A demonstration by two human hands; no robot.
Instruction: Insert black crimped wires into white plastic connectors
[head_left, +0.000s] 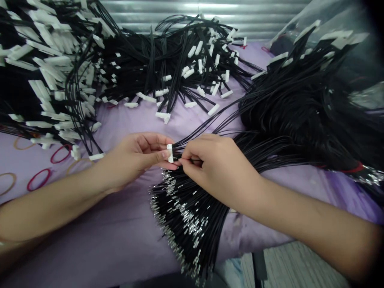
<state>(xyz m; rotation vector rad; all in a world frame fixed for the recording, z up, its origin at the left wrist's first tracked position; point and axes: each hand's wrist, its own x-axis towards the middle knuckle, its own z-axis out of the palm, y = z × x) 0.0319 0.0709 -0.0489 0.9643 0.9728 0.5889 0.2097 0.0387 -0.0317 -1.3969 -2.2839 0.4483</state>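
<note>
My left hand [141,156] pinches a small white plug connector [170,153] between thumb and fingers near the middle of the view. Several black wires run from its right side toward the upper right. Close beside it, my right hand [216,160] has thumb and forefinger pressed together on a thin black wire [179,159] at the connector's right side. The wire's tip is hidden, so I cannot tell how far it sits in the housing. Below both hands fans a thick bundle of loose black wires [207,220] with bare silver metal terminals [189,218] at their ends.
Wire harnesses with white connectors [51,72] are heaped at the left, and more [168,60] lie at the back. A large black wire bundle [294,108] lies right, near clear plastic [357,60]. Red rubber bands [39,179] rest on the purple cloth [120,224].
</note>
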